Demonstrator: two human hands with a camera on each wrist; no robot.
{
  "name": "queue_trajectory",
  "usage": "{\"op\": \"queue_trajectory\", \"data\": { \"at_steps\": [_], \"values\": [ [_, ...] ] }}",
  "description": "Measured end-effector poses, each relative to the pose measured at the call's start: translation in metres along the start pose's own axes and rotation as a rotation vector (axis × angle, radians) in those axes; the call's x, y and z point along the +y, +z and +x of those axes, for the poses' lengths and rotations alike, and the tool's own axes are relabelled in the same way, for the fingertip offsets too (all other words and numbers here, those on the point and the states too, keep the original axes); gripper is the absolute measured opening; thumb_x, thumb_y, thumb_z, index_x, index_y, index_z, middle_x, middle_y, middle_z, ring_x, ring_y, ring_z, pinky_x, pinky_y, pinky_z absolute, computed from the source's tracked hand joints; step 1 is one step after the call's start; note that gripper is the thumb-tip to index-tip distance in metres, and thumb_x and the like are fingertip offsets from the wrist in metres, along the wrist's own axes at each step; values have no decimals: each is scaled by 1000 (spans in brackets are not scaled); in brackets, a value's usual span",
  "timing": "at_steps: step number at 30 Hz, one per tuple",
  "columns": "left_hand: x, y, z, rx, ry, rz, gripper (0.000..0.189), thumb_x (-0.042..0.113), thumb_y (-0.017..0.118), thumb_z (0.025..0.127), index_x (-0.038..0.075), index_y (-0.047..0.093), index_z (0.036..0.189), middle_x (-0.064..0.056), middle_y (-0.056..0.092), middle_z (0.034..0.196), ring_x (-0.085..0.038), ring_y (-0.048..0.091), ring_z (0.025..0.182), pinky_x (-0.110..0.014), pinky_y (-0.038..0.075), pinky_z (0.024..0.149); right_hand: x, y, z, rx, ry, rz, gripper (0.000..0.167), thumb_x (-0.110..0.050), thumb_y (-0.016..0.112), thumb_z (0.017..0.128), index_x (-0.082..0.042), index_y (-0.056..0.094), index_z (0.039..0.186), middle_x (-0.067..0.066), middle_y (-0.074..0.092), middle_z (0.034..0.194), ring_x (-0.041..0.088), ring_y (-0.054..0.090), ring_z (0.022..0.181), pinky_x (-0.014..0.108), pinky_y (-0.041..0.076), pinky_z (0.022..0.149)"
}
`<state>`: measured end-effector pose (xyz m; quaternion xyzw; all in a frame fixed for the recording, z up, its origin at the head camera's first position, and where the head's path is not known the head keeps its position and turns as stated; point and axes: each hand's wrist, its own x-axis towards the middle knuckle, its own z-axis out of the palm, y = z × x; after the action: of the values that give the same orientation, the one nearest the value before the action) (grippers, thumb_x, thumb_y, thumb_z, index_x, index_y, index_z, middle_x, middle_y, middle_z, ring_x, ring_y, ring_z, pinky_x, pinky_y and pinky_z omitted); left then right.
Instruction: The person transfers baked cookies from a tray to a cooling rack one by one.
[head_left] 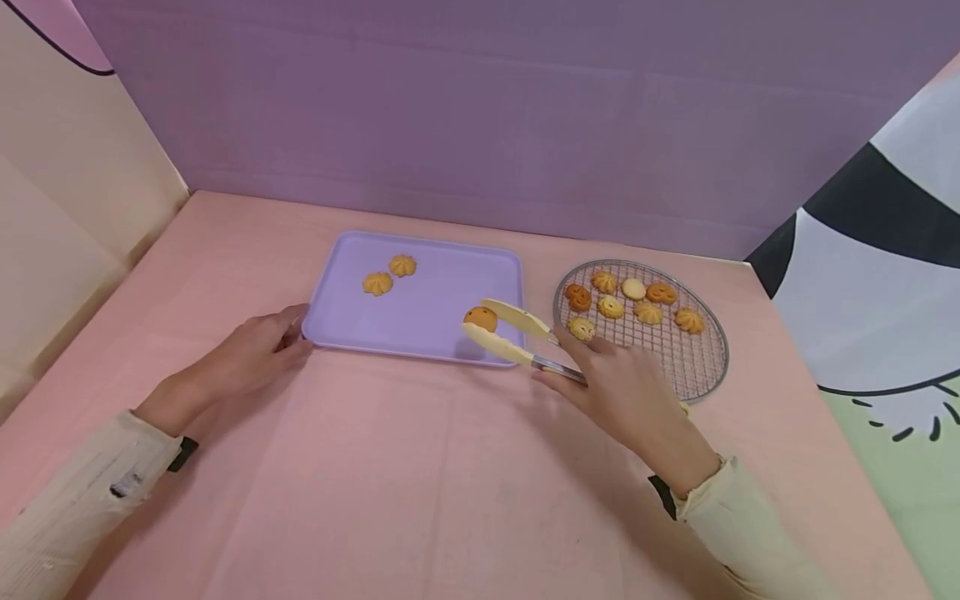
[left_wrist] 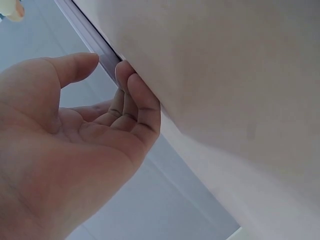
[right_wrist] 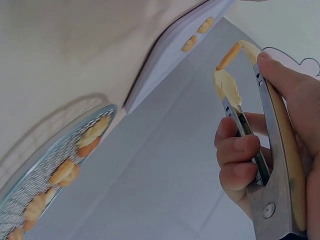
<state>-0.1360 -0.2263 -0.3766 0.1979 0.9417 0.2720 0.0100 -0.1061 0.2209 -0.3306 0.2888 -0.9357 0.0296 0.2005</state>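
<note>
At the near left corner of the lavender tray (head_left: 450,346), my left hand (head_left: 258,354) holds the rim. In the left wrist view its curled fingertips (left_wrist: 142,92) meet the tray edge, with the thumb close by. My right hand (head_left: 626,387) grips metal tongs (head_left: 558,369) with pale yellow tips. Between those tips is a round, golden-brown cookie (head_left: 481,318), over the tray's near right part. In the right wrist view the tongs (right_wrist: 270,150) pinch this cookie (right_wrist: 229,56) by its edges. Two ridged cookies (head_left: 377,284) lie on the tray's left half.
A round wire rack (head_left: 697,367) stands right of the tray, bearing several cookies (head_left: 648,313) of different shapes. My right hand covers its near left part. A purple wall (head_left: 480,125) rises behind the pink-covered table (head_left: 375,483).
</note>
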Motion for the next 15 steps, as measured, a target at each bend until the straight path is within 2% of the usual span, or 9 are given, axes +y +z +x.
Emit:
{"op": "queue_trajectory", "data": {
  "at_steps": [4,7,11,15],
  "values": [
    [-1,2,1,0,-2,7,36,11,60,98,-3,52,129,-2,51,79,-16,48,73,-30,38,64,8,1,-11,4,21,-20,79,-75,34,92,-12,65,128,1,50,60,11,31,43,24,24,39],
    [-1,4,2,0,-3,5,33,11,61,98,-3,53,126,-2,50,78,-17,47,72,-30,38,63,15,1,-20,39,15,-38,82,-76,30,92,-12,66,127,2,50,59,11,31,43,25,23,38],
    [-1,4,2,5,-4,6,32,10,61,97,-2,53,125,-2,50,78,-17,47,72,-30,38,63,25,0,-32,52,26,-47,74,-73,43,92,-12,66,128,7,58,63,12,30,43,25,22,39],
    [-1,4,2,11,-4,15,28,9,61,97,-2,54,122,-3,50,78,-17,48,72,-31,39,63,31,0,-39,29,61,-28,62,-56,69,86,-10,67,127,11,61,66,12,31,43,25,23,41]
  ]
}}
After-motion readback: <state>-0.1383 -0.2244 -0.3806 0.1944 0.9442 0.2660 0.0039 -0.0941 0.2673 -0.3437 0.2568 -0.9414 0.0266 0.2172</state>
